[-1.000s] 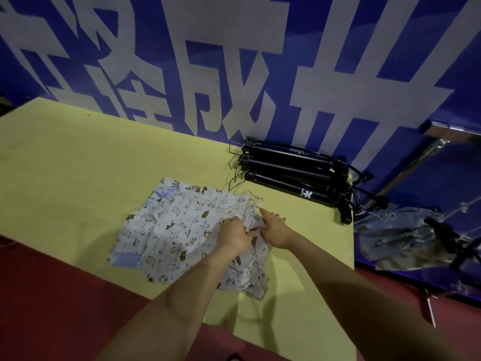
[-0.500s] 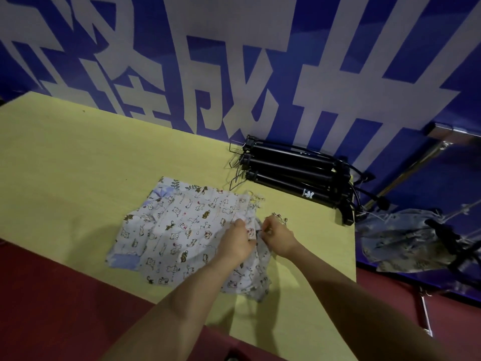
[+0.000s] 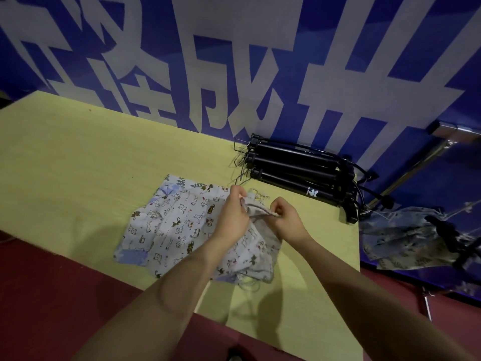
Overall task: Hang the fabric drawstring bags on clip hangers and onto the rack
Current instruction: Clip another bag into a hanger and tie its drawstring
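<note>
Both forearms reach forward, left hand point(image 3: 232, 214) and right hand point(image 3: 286, 220) close together, fingers curled, pinching

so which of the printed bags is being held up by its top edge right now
The bag at the pile's right side: the left hand and right hand pinch its rim, while the other bags lie flat on the table.

In front of me is a pale yellow-green table point(image 3: 78, 162), its far edge pushed against a deep blue wall banner point(image 3: 390, 48) printed with huge white characters. Below the table's near edge I see a dark red floor point(image 3: 39, 308), which also shows on the right past the table's end. The light is dim and even, leaving soft shadows on the tabletop.
</note>
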`<state>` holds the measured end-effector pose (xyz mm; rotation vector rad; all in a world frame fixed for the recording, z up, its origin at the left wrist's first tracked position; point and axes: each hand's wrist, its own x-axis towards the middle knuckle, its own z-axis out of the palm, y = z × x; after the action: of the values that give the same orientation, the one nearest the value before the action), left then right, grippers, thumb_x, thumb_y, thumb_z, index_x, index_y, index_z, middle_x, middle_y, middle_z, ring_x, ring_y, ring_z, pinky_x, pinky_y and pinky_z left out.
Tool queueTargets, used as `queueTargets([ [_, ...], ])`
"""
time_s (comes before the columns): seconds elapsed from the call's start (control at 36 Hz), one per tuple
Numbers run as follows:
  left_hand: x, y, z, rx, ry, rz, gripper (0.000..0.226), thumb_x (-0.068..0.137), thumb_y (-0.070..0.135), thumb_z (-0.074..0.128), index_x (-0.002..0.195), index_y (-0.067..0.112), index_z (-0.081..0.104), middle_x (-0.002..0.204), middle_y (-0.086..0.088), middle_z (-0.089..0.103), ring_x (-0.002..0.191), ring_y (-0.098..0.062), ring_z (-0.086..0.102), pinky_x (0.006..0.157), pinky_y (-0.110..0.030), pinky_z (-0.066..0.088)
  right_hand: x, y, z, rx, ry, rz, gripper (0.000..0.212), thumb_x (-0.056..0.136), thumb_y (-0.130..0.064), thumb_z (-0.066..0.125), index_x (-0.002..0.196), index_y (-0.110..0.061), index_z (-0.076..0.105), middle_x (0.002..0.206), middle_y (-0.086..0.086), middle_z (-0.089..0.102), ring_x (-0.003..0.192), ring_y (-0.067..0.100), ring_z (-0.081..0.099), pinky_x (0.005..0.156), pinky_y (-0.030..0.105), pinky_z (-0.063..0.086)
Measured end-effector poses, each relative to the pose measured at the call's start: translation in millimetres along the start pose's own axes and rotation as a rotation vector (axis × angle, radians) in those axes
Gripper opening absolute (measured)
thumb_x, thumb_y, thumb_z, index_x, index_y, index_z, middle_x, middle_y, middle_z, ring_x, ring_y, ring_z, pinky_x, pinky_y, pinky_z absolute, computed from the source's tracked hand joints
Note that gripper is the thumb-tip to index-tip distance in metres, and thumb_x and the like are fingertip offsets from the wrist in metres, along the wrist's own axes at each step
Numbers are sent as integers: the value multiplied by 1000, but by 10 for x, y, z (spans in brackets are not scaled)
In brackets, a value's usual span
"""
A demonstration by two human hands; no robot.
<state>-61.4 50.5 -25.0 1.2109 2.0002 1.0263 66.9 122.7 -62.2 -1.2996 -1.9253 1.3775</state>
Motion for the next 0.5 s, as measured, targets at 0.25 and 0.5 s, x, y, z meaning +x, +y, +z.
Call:
queueTargets([
  [0.25,-29,131,-67,256,61,190,11,94,16,46,99,10,54,103,-3,47,81,-23,56,71,-37,48,35,-323,-183,70,107,-83,14,86,-14,65,76,-13,56,73,3,57,70,18,53,63,30,41],
  [0.5,95,302,41,897,134,188,33,91,7,44,124,9,50,125,-9,49,116,-27,41,96,-34,31,121,-335,-336,-28,91,-93,12,87,-19,66,85,-7,62,82,8,65,77,21,60,66,33,48],
])
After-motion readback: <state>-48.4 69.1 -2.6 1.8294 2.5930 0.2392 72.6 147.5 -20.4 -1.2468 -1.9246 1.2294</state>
